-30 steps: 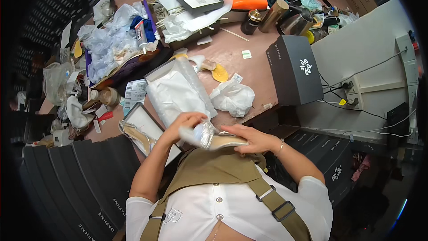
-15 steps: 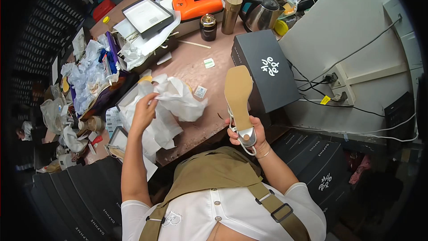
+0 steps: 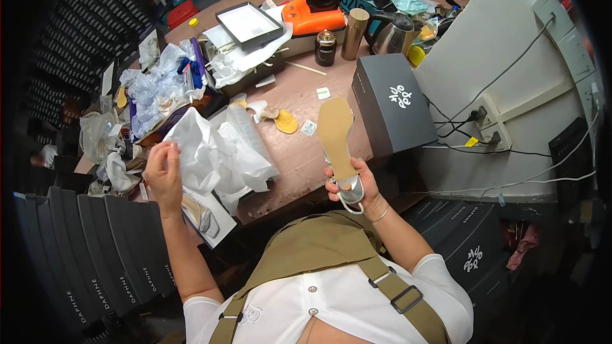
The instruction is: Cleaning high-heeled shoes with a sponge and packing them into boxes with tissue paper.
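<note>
In the head view, the dark grey box [image 3: 398, 105] stands on the desk [image 3: 290, 169] and serves as the landmark. Just to its left, the right hand [image 3: 352, 185] grips a sandal [image 3: 336, 130] around the heel end, its tan sole facing the camera and its toe end pointing away from the person. Well left of the box, the left hand [image 3: 164, 175] has its fingertips pinched together on a corner of white tissue paper [image 3: 217, 156], which spreads loosely toward the box. Farther left and nearer the person than the box, a second sandal [image 3: 199, 212] lies in a white-lined tray [image 3: 220, 218]. Beyond the box stand a bronze flask [image 3: 354, 33] and a kettle [image 3: 392, 37]; a yellow pad [image 3: 286, 121] lies to its left.
</note>
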`<action>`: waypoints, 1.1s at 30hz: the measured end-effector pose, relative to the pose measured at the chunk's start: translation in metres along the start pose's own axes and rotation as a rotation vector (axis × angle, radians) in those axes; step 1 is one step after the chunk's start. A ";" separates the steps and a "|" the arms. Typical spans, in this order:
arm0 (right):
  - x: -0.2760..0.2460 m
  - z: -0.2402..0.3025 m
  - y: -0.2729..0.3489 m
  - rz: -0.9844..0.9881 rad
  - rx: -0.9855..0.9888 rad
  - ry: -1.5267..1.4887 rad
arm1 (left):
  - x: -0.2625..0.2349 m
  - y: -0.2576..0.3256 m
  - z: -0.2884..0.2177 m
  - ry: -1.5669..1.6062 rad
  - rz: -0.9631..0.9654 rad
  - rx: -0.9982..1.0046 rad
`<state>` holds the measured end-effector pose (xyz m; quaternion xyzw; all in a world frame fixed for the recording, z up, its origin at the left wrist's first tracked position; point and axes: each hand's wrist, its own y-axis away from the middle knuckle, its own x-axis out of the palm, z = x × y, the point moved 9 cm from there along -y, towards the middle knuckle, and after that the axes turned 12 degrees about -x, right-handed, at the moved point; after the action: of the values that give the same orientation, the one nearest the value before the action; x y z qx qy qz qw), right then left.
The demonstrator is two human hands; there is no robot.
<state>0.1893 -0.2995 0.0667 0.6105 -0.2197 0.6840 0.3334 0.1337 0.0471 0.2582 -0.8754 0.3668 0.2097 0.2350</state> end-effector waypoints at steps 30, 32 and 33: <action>-0.016 -0.125 0.150 -0.290 0.149 0.576 | 0.051 0.282 -0.029 0.384 0.396 0.165; -0.034 -0.124 0.165 -0.286 0.175 0.448 | 0.044 0.282 -0.012 0.253 0.281 0.123; -0.027 -0.124 0.174 -0.251 0.203 0.403 | 0.045 0.288 -0.005 0.236 0.261 0.134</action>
<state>-0.0219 -0.3354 0.0387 0.5148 -0.0014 0.7635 0.3899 -0.0498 -0.1583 0.1636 -0.8213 0.5153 0.1095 0.2190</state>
